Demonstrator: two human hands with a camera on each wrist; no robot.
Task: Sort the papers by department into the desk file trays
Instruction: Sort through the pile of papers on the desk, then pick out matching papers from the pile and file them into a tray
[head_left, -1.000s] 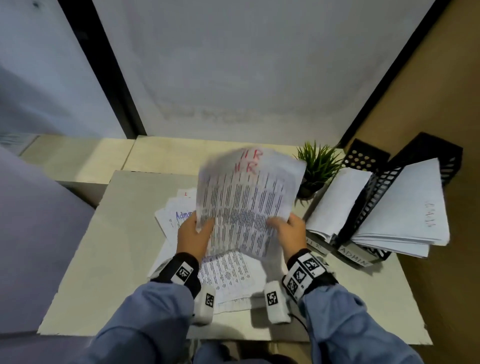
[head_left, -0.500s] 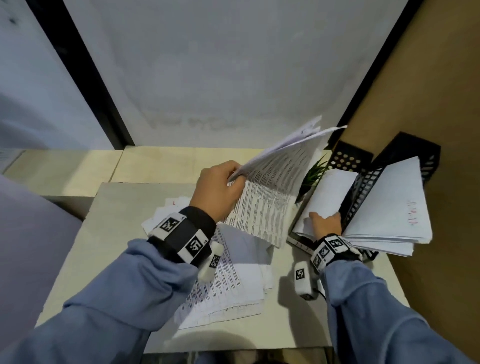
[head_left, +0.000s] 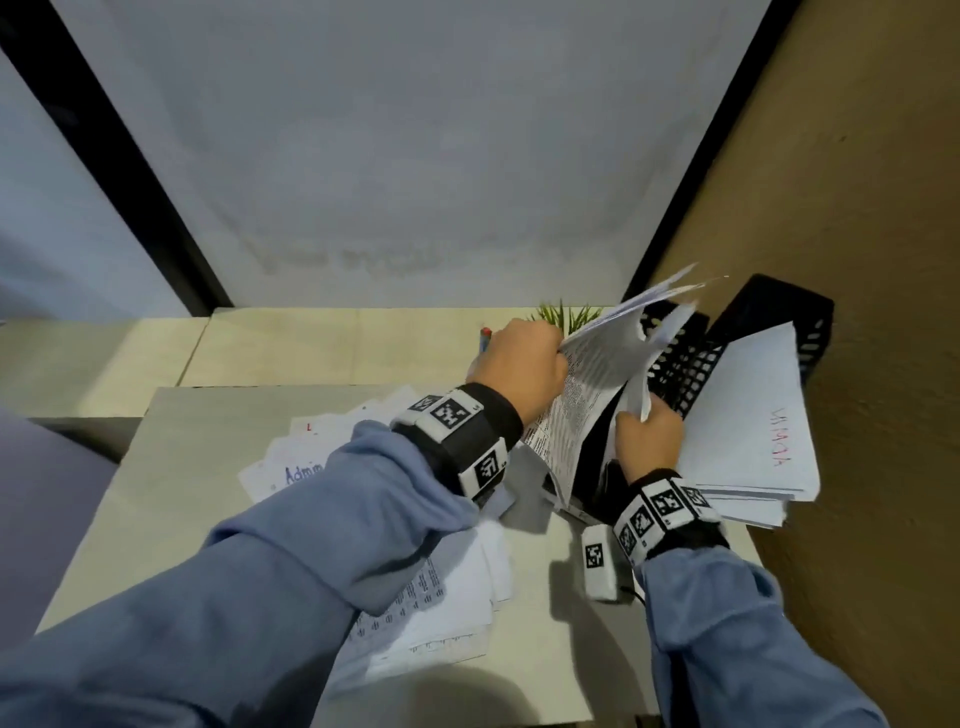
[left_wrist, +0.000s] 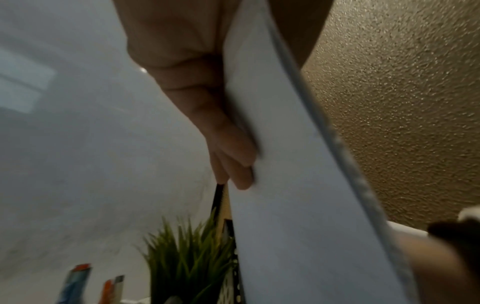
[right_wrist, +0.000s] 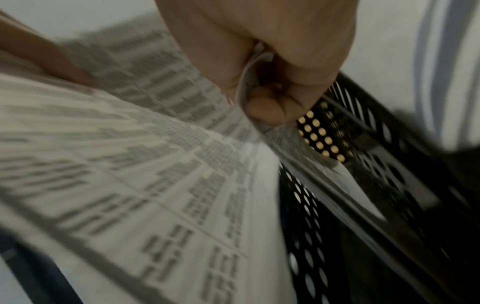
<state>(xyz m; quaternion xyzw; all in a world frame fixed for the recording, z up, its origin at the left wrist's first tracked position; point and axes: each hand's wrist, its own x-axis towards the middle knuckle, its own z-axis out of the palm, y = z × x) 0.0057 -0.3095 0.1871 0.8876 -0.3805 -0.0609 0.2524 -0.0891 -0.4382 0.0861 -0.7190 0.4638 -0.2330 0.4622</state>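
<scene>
My left hand grips a bundle of printed papers by its upper edge and holds it on edge over the left slot of the black mesh file trays. In the left wrist view my fingers lie along the bundle's blank back. My right hand pinches the white sheets that stand in that slot and holds them up and aside; the right wrist view shows the pinch beside the printed page and the mesh wall. The right slot holds a stack marked in red.
Loose papers, one marked "Admin" in blue, are fanned on the desk under my left arm, with more sheets nearer me. A small green plant and markers stand behind the trays' left side. A brown wall bounds the right.
My left hand has carried the printed bundle to the right, down to the left tray slot. My right hand has raised the sheets in that slot, from lying flat to standing.
</scene>
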